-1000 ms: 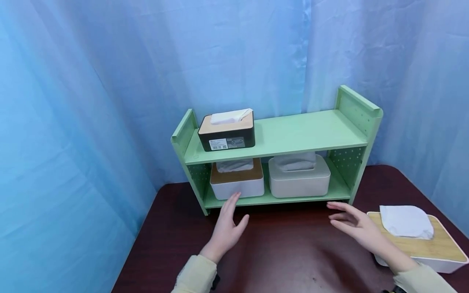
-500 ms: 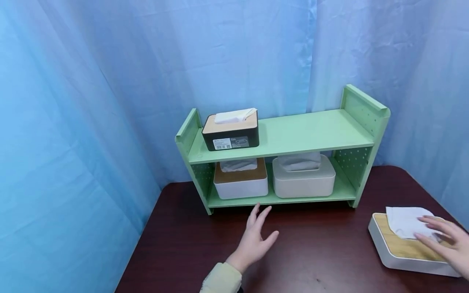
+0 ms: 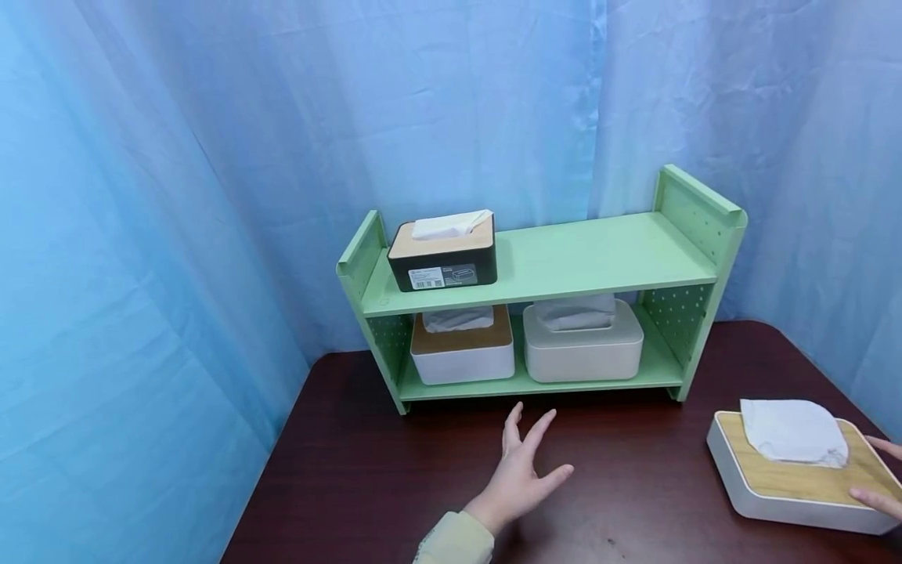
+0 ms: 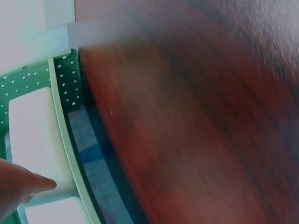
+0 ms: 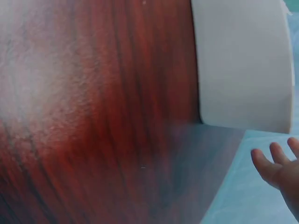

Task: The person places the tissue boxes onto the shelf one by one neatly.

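Centrally, the left hand [image 3: 523, 479] hovers over the table [image 3: 366, 478], fingers spread, holding nothing. At four o'clock, the right hand [image 3: 881, 478] has its fingers at the tissue box [image 3: 796, 489]; whether it grips cannot be told.

White tissue box [image 3: 792, 484] with light wooden lid, white tissue [image 3: 792, 431] bunched up out of the top slot; sits flat near the right edge of the dark red-brown table [image 3: 395, 486], well apart from the green shelf [image 3: 599, 258]; right hand's fingers [image 3: 874, 498] at its right end; box side shows white in the right wrist view [image 5: 240, 65]
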### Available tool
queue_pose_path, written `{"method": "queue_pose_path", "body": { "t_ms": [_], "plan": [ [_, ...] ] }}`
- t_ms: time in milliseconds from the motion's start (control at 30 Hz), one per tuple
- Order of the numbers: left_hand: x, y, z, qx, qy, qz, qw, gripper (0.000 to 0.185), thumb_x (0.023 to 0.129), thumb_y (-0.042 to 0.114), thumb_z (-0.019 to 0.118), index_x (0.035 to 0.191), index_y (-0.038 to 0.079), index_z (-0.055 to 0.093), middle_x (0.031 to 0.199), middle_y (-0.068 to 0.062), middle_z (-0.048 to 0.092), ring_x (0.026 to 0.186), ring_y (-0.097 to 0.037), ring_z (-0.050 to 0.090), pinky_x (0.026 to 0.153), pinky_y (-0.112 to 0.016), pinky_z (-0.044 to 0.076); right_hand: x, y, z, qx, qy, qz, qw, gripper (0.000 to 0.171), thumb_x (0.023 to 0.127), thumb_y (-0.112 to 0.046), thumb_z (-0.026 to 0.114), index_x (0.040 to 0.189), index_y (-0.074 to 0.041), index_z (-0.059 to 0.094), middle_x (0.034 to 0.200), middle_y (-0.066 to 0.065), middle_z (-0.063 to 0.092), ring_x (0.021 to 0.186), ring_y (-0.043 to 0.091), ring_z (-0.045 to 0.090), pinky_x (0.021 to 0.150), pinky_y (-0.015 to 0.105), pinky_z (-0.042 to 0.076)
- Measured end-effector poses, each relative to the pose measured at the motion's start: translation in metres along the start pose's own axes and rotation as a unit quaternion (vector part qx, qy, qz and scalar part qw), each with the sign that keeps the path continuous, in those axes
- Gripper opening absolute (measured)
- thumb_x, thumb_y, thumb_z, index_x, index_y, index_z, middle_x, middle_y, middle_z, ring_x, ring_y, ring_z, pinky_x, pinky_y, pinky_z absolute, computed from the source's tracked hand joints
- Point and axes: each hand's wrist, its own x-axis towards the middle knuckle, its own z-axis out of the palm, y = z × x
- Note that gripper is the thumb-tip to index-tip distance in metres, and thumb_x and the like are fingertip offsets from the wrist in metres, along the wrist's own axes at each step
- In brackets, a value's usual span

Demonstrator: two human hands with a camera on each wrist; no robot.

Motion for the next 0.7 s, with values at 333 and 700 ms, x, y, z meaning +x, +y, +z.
{"method": "queue_pose_path", "body": {
  "t_ms": [333, 700],
  "plan": [
    [0.009, 0.005, 0.019, 0.024, -0.033, 0.001, 0.9992, 0.083, 0.082, 0.037, 0.073, 0.148, 0.04, 0.024, 0.156, -0.015, 0.003, 0.142, -0.039, 0.016, 0.1, -0.046, 0.042, -0.004, -0.031, -0.006, -0.044, -0.105, -0.014, 0.993, 0.122, 0.058, -0.023, 0.089, 0.153, -0.013, 0.012, 0.136, 0.045, 0.025, 0.144, 0.014, -0.008, 0.117, 0.038, -0.006],
    [0.031, 0.025, 0.033, 0.041, -0.061, -0.016, 0.9971, 0.089, 0.08, 0.04, 0.074, 0.148, 0.046, 0.017, 0.158, -0.012, 0.0, 0.143, -0.036, 0.016, 0.099, -0.04, 0.044, 0.004, -0.024, -0.006, -0.016, -0.079, -0.078, 0.994, 0.135, 0.042, -0.016, 0.093, 0.144, -0.056, 0.013, 0.141, 0.035, 0.035, 0.105, -0.033, 0.004, 0.086, -0.005, -0.001]
  ]
}}
